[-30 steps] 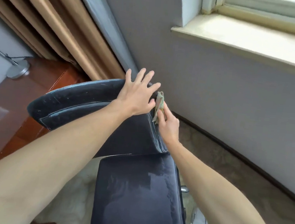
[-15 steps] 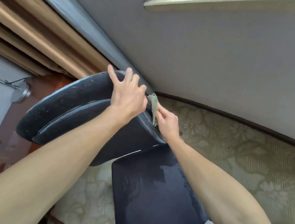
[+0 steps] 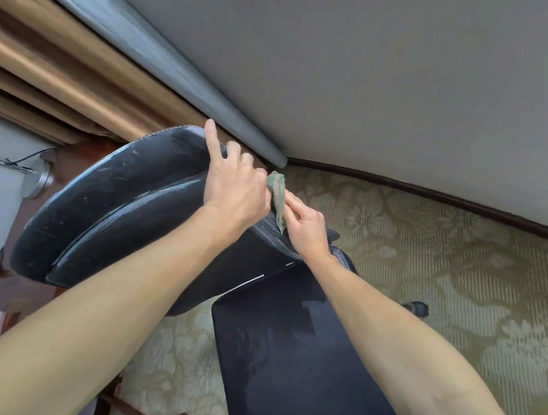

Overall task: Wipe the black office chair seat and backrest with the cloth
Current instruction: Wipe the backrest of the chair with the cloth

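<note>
**Head camera: cloth at the backrest's side edge, seat looks done**

We look down over both bare forearms at the black office chair. Our left hand grips the top of the backrest near its right end. Most fingers are curled over the rim, while the index finger is lifted straight and clear of it. Our right hand pinches the small greenish cloth between thumb and fingertips. The cloth hangs folded against the backrest's right side edge, just beside the left hand's knuckles. We cannot tell from here whether it is pressed flat to the surface or only brushing it.

The seat lies below, between our arms. A streaked patch across the part nearest the backrest reads to us as damp — we judge it has had at least one pass. The backrest's broad face shows pale scuffs and lines towards its left end.

We take the step in hand to be wiping the backrest's edge, with the left hand steadying the chair against swivel. The next move, as we judge it, calls for a flatter, firmer hold on the cloth and a sweep leftwards across the backrest's face — with the bracing hand shifted out of its path. Patterned carpet and a grey wall sit behind.
</note>
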`<action>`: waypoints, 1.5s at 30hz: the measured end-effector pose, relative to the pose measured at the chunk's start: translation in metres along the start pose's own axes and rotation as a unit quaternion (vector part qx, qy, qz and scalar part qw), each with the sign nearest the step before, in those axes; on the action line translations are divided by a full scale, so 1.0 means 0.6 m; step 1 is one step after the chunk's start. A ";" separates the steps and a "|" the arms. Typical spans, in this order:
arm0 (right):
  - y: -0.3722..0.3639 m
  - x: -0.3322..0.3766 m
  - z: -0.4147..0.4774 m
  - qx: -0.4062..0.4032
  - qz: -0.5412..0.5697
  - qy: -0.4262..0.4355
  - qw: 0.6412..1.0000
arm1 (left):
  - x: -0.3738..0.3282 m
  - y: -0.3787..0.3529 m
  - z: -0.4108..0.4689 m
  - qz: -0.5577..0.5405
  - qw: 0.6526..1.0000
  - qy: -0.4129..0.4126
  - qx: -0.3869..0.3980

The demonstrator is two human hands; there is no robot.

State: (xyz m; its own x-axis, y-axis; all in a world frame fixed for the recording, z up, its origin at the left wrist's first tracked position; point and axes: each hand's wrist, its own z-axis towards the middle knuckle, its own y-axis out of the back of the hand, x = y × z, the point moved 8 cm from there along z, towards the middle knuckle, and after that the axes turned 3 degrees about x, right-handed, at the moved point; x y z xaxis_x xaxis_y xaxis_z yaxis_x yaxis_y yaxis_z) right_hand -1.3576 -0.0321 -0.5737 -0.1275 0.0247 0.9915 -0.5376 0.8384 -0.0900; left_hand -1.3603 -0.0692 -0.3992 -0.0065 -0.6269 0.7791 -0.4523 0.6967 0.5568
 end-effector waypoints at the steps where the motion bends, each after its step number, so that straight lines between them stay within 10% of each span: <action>1: -0.001 -0.004 0.002 0.001 -0.001 -0.005 1.000 | -0.003 -0.004 0.002 0.007 1.000 -0.003 0.006; 13: -0.031 0.033 0.012 -0.046 0.048 0.089 0.994 | 0.000 -0.032 0.006 0.018 0.999 -0.002 0.032; 33: 0.005 -0.151 0.005 0.012 0.050 -0.127 0.991 | -0.086 -0.065 0.020 0.011 0.996 -0.047 0.076; 45: 0.046 -0.113 -0.047 -0.061 0.164 -0.071 0.982 | -0.167 -0.032 0.006 0.029 0.995 -0.078 0.049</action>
State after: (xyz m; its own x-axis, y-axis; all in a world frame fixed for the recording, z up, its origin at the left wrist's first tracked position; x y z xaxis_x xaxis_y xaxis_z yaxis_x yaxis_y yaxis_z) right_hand -1.3404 0.0049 -0.6406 -0.3975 0.2346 0.8871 -0.3463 0.8569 -0.3818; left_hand -1.3543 -0.0213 -0.4892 -0.1700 -0.6378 0.7512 -0.5314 0.7013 0.4751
